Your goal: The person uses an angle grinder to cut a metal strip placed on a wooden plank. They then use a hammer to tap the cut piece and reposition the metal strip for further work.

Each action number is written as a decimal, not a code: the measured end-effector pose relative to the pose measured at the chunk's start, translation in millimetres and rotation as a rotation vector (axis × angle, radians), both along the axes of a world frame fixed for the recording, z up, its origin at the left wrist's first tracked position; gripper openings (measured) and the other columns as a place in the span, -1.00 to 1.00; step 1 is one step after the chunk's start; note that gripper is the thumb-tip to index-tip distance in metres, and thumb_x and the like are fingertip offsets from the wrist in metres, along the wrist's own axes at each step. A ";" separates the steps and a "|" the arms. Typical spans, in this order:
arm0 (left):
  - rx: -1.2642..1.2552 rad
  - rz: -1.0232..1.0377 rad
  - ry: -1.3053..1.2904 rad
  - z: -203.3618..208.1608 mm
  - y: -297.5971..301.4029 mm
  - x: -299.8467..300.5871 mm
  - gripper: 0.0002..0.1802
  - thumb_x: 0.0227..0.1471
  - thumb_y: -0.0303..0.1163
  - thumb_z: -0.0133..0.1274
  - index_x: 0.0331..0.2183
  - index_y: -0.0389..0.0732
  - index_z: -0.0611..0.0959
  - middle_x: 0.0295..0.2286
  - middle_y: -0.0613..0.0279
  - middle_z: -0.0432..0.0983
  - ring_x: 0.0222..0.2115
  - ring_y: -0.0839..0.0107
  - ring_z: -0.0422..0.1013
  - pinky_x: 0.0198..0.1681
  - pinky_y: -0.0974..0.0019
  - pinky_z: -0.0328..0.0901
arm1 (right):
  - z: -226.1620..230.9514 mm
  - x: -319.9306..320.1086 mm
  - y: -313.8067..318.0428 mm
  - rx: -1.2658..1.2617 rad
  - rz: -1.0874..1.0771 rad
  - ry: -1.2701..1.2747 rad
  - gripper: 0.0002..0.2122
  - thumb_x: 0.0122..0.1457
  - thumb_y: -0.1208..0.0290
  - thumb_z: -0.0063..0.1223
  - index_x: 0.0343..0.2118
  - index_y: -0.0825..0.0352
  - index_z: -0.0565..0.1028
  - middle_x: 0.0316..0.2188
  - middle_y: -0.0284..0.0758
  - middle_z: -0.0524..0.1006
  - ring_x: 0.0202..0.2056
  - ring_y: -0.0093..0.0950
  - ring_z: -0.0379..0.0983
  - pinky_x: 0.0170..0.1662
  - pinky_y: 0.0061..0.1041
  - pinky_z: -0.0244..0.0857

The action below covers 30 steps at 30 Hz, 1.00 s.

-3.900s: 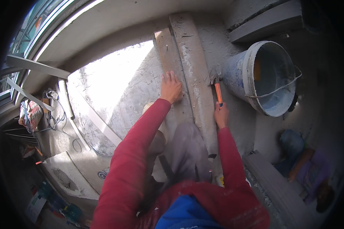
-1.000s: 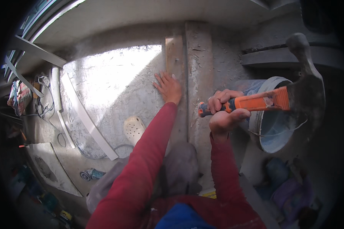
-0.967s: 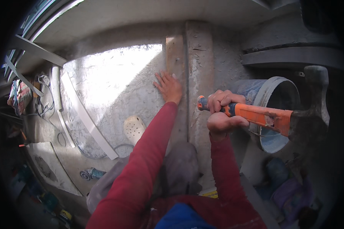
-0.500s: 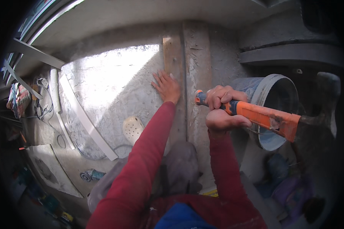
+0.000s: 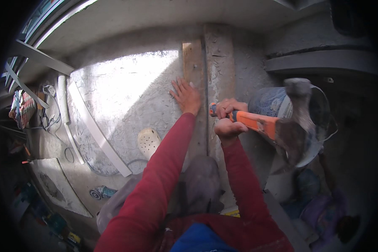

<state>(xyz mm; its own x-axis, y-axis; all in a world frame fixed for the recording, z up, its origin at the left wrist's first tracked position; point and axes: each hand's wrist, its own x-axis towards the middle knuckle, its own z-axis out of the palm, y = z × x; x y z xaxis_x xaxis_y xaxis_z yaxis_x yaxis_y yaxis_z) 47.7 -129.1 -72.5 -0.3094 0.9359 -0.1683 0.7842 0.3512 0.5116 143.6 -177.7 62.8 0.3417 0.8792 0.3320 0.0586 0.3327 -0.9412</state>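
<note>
My left hand [image 5: 188, 97] lies flat with its fingers spread, pressed against a narrow wooden plank [image 5: 192, 59] and the grey surface beside it. My right hand [image 5: 230, 122] is wrapped round the orange and dark handle of a hammer [image 5: 256, 122]. The hammer is held up off the floor, its metal head out to the right and blurred by motion. Behind the hammer head lies a whitish bucket [image 5: 264, 101] on its side, its mouth turned right and partly covered. A second rough plank [image 5: 221, 54] runs alongside the first, with a dark gap between them.
A beige clog [image 5: 148, 142] shows beside my left forearm. Pale strips [image 5: 98, 130], cables [image 5: 46, 119] and a stained board [image 5: 56, 185] lie to the left, near a teal power tool [image 5: 103, 192]. Someone in purple [image 5: 323, 214] appears dimly at lower right.
The hammer has swung, its head shifting left from the far right to in front of the bucket. My right hand has moved slightly left. My left hand stays on the plank.
</note>
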 end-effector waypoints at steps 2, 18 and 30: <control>-0.015 -0.003 0.022 3.3 4.3 -1.3 -0.37 0.38 -0.20 -0.25 0.31 -0.39 0.20 0.37 -0.08 0.04 0.43 -0.12 -0.21 0.40 -0.34 -0.33 | -19.6 -12.0 15.5 -0.454 0.056 -0.388 -0.28 0.35 -0.39 -0.46 -0.47 0.33 0.35 -0.66 -0.38 0.40 -0.68 -0.52 0.28 -0.56 -0.54 0.15; -0.071 -0.012 -0.059 10.6 2.4 -3.1 -0.36 0.38 -0.22 -0.27 0.32 -0.41 0.14 0.39 -0.10 -0.05 0.43 -0.12 -0.23 0.41 -0.30 -0.33 | -27.9 -9.9 19.6 -0.814 0.136 -0.566 -0.31 0.40 -0.28 -0.35 -0.41 0.39 0.48 -0.63 -0.12 0.44 -0.58 -0.21 0.42 -0.44 -0.19 0.27; -0.057 -0.025 0.000 2.8 1.2 -2.8 -0.35 0.38 -0.20 -0.24 0.32 -0.41 0.17 0.38 -0.14 -0.02 0.42 -0.14 -0.19 0.41 -0.31 -0.30 | -32.7 -17.3 13.7 -0.662 0.071 -0.546 -0.27 0.33 -0.41 -0.44 -0.49 0.31 0.35 -0.69 -0.44 0.31 -0.71 -0.55 0.23 -0.58 -0.58 0.18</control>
<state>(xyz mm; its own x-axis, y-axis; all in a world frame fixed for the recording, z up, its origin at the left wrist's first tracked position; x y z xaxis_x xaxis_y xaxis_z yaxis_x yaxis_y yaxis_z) 44.9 -128.0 -69.7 -0.2861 0.9323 -0.2211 0.7932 0.3599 0.4913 126.3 -164.1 30.1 0.2204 0.9631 -0.1543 0.5595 -0.2544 -0.7888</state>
